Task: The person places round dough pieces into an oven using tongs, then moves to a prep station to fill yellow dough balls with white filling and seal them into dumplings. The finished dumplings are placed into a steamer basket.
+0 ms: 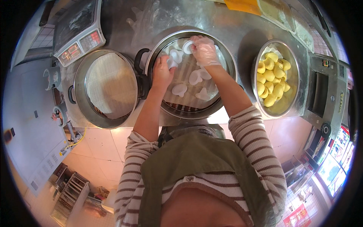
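Observation:
In the middle, a round metal steamer pot (234, 63) has a mesh steamer cloth (185, 74) over dark slats. White funnel-shaped pieces (195, 77) with flared rims are scattered across the cloth, some lying on their sides. My right hand (204, 50), in a clear plastic glove, pinches a white round-rimmed piece (187, 47) near the pot's far side. My left hand (162, 74) is bare and has its fingers around another white piece (171, 62) at the left inner wall. One more white piece (177, 56) stands close to its fingertips.
A second steamer pot (77, 82) with a cloth stands at left, its handle against the middle pot's. Behind it is a digital scale (79, 45). At right, a metal bowl (296, 93) holds several yellow dough pieces (270, 75). Clear containers (278, 15) line the steel table's (175, 17) back right.

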A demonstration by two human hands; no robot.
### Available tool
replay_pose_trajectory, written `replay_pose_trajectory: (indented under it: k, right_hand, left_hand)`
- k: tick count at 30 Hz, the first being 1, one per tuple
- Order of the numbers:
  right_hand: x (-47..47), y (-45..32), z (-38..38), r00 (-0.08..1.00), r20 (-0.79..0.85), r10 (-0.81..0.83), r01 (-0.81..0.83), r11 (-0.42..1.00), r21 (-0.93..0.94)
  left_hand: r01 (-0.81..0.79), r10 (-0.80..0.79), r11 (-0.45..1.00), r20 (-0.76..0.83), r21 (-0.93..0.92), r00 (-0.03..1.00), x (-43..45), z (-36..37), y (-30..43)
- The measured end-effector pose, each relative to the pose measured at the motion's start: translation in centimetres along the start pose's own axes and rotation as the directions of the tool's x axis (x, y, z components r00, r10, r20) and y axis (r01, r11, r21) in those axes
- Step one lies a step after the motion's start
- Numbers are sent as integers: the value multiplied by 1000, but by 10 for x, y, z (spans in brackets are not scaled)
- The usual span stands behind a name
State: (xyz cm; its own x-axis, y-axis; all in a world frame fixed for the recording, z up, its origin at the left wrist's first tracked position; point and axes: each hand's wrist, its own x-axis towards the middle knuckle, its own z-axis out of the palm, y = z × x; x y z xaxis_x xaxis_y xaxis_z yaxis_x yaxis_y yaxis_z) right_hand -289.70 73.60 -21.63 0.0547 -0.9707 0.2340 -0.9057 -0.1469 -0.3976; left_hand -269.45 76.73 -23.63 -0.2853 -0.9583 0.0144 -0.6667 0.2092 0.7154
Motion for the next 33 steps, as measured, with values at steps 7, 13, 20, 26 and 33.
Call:
replay_pose_trajectory:
  k: [7,13,20,26,33]
  right_hand:
    - [-35,-16,-43,893,46,447,-422,799,429]
    - [-43,-22,-48,814,257,521,-555,566,610]
    - [-33,-21,-12,942,223,251,-333,787,520]
    - [-26,-25,6,888,279,365,-454,788,415]
    - [-45,-4,6,994,-42,98,-39,703,710]
  left_hand:
    - [-51,20,991,-242,-124,970,1,-1,23]
    - [-136,164,978,-186,156,969,10,34,29]
    - [-93,95,995,-104,17,990,16,36,39]
    - [84,-122,873,-47,-480,991,14,34,38]
    - [-258,307,878,61,-403,950,31,10,60]
